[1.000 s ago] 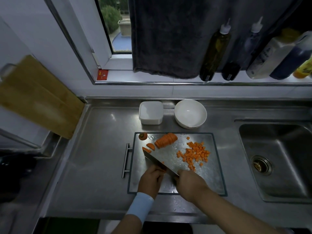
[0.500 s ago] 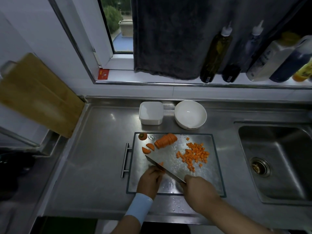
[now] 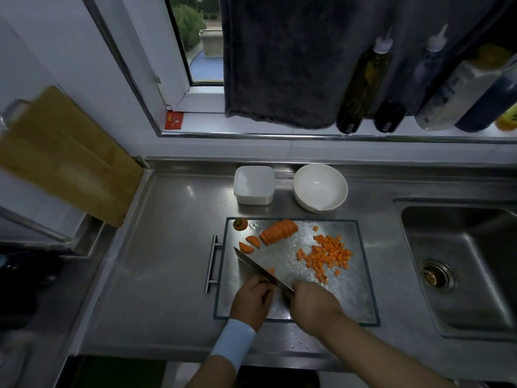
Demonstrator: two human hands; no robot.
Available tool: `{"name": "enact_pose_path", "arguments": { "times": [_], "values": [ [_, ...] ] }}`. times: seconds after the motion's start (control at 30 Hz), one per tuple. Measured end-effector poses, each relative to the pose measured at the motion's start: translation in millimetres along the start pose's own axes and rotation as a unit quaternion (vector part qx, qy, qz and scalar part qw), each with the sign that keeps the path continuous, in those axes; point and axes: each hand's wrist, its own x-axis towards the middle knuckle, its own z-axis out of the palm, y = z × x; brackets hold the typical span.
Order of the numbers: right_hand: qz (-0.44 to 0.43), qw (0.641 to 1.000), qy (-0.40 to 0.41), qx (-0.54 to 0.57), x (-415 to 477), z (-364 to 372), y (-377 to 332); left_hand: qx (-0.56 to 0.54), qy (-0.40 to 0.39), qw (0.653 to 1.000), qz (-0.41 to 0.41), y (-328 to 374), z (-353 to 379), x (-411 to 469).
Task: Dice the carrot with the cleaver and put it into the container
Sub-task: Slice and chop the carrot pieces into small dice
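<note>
Cleaver (image 3: 253, 266), gripped by the right hand (image 3: 313, 306), slants over the front-left part of the board (image 3: 349, 298); the left hand (image 3: 251, 302), fingers (image 3: 263, 285) curled, holds a carrot piece (image 3: 270, 270) beside the blade.

Home kitchen, steel counter (image 3: 173, 247), sink (image 3: 458, 264), oil bottle (image 3: 363, 79) on windowsill

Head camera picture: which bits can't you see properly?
All in the head view.
carrot piece: mostly hidden by the cleaver blade and left hand.
cleaver handle: covered by the right hand.
bottle labels: too small and dim to read.
yellow bottle: cut off by the right edge.
</note>
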Motion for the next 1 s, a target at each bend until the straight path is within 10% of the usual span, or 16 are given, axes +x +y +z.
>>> {"name": "enact_pose_path", "arguments": {
  "times": [1.0],
  "values": [
    [0.015, 0.999, -0.008, 0.037, -1, -3, -4, -0.012, 0.030, 0.999, -0.037, 7, -3, -2]
  ]
}}
